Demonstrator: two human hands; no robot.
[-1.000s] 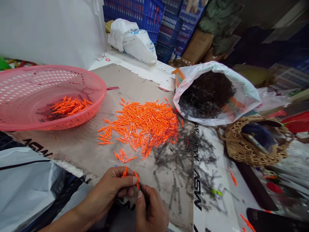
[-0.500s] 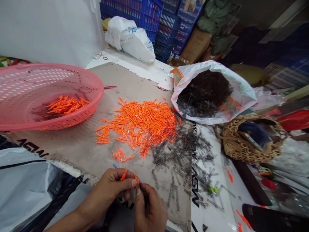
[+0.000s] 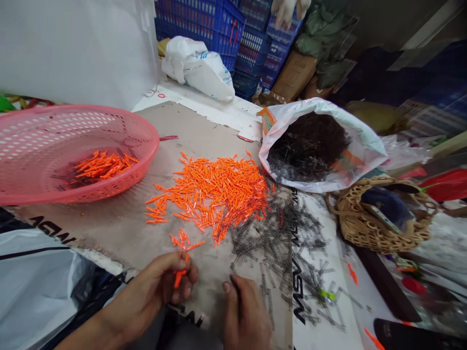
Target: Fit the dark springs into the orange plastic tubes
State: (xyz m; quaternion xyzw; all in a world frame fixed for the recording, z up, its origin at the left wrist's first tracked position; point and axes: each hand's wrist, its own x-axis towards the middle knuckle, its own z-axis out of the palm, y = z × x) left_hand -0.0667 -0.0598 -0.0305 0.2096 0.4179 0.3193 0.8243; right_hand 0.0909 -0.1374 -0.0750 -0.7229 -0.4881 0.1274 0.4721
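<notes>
My left hand [image 3: 166, 279] is pinched around small orange plastic pieces [image 3: 179, 277], which stick out between thumb and fingers. To its right, low over the board, my right hand [image 3: 245, 311] is curled, thumb beside forefinger; whatever it may hold is hidden. Beyond both hands lies a large heap of the same slim orange pieces [image 3: 219, 189], with a few loose ones [image 3: 186, 241] just past my left hand. Thin dark coil springs [image 3: 268, 287] are strewn to the right of the heap, close to my right hand.
A pink perforated basket [image 3: 146, 141] at the left holds orange pieces and dark springs. A white bag [image 3: 368, 141] full of dark springs lies open at the back right. Beside it sits a woven basket [image 3: 350, 233] with a phone. Blue crates [image 3: 199, 22] are stacked behind.
My hands were together over the orange pieces and have parted. The left has drawn slightly left with pieces in it; the right has moved right, toward the springs.
</notes>
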